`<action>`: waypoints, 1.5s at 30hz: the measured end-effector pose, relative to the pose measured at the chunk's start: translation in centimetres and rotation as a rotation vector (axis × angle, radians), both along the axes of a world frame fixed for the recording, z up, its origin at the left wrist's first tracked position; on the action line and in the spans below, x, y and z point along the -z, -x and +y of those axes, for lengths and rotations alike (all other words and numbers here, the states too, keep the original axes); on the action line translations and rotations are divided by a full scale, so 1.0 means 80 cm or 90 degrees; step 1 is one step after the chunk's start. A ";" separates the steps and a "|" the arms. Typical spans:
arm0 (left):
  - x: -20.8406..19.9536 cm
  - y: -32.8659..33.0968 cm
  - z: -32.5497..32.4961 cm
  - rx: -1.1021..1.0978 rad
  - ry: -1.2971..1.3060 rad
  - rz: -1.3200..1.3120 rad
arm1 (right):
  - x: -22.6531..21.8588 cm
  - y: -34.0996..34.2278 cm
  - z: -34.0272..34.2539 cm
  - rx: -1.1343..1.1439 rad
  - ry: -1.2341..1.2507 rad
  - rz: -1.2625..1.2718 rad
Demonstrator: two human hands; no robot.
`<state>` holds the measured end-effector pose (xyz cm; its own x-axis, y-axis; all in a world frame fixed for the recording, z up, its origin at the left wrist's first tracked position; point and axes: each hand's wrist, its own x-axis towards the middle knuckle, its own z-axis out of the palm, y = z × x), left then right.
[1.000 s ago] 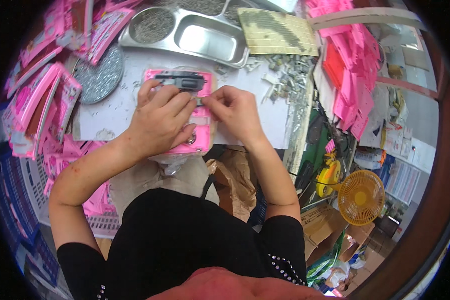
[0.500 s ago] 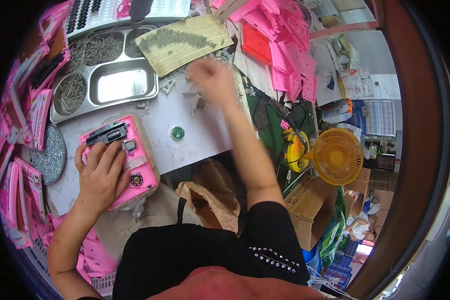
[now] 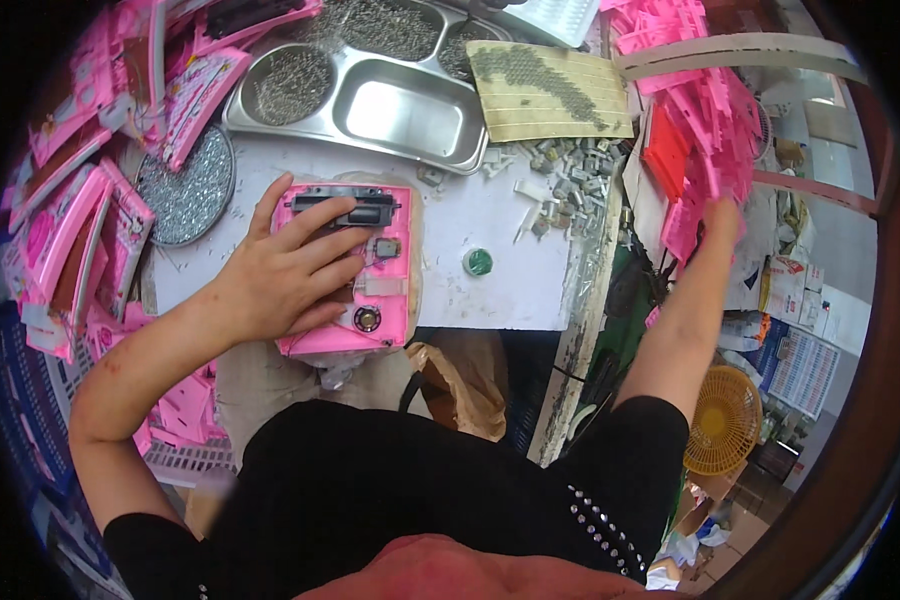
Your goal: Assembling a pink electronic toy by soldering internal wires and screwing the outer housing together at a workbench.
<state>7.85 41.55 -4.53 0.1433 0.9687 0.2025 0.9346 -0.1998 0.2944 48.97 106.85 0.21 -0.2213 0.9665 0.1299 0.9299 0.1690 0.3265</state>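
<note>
The person's left hand point(image 3: 295, 268) lay with fingers spread across the pink casing point(image 3: 397, 268), while the right hand point(image 3: 722, 213), its grip impossible to tell, met the piled pink parts point(image 3: 698, 95).

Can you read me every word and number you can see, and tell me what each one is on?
There are none I can read out to you.
Printed pink piece at upper left: marks too small to read.
White box at right, with reddish marks: too small and blurred.
Blue-and-white sheet below it: tiny rows, too small.
Pink case under the left hand: no writing I can make out.
</note>
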 end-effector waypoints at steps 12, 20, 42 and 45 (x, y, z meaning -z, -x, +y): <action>0.019 0.020 -0.009 0.038 0.023 -0.020 | -0.187 -0.006 -0.089 -0.201 0.007 0.617; 0.014 0.026 -0.018 0.002 -0.074 -0.177 | -0.092 0.136 -0.510 -0.524 0.125 0.894; -0.020 -0.043 -0.032 -0.377 -0.060 -0.414 | 0.048 0.213 -0.670 -0.411 0.551 0.697; -0.006 -0.044 -0.037 -0.368 -0.048 -0.357 | 0.061 0.204 -0.684 -0.400 0.532 0.605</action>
<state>11.39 38.57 -4.06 -0.5180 0.8396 0.1635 0.6135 0.2314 0.7550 32.64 52.12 -4.67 -0.7907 0.6066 -0.0828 0.4342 0.4603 -0.7743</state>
